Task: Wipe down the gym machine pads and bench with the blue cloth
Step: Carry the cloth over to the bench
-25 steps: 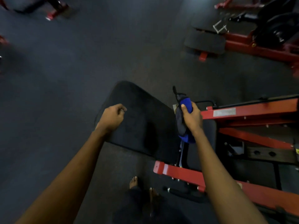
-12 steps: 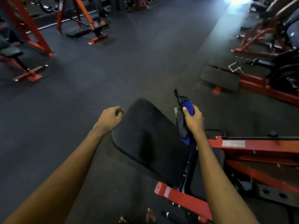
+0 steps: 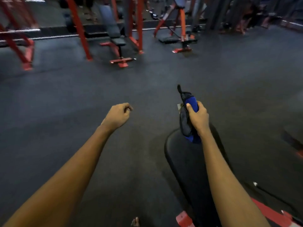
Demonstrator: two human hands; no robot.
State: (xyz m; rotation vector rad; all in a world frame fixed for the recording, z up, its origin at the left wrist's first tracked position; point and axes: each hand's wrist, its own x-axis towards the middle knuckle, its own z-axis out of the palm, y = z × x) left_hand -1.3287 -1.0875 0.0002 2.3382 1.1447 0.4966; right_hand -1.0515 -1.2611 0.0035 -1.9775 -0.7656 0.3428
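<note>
My right hand grips the bunched blue cloth, whose dark folds hang down below the fist. Under that hand lies the black pad of the near machine, on a red frame at the bottom edge. My left hand hovers over the floor to the left of the pad, fingers curled and holding nothing. A black adjustable bench on red feet stands farther back in the room.
Dark rubber floor stretches between me and the far equipment. Red rack uprights stand at the back left, another red machine at the back centre. Bare toes show at the bottom edge.
The view has tilted up and swung left, so the pad has slid to the lower right and far machines have come into sight. My left hand no longer lies over the pad.
</note>
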